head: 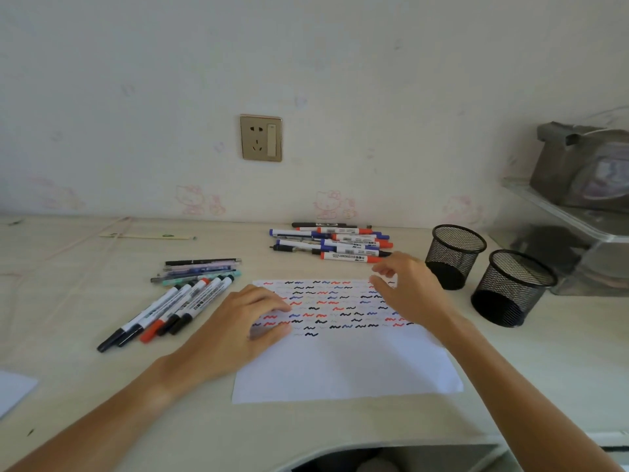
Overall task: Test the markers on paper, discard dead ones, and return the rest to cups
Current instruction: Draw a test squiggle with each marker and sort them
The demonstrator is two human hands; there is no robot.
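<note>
Head view, looking down at a pale desk (pixel 102 301) by a wall.

In the middle, a white sheet of paper (pixel 340 366), top half full of short wavy test marks (pixel 326 308) in black, red and blue.

Left hand (pixel 238 328) flat on the left side of the paper, fingers only a little bent, pressing it down, holding nothing.

Right hand (pixel 405 287) over the top right corner of the paper, fingers loosely bent and blurry, nothing in it.

Behind the paper, near the wall, a pile of whiteboard markers (pixel 340 241) with red, blue and black caps, lying flat, just past the right hand.

To the left of the paper, a second bunch of markers (pixel 170 308) lying slanted, caps on, with a few thin pens (pixel 197 269) just behind them.

To the right, two black mesh cups (pixel 454 255), (pixel 512 287), standing upright side by side, nothing seen inside.

On the wall, a gold power socket (pixel 261 137).

At the far right, a clear shelf (pixel 561 212) with a grey bag (pixel 585 165) on top.
</note>
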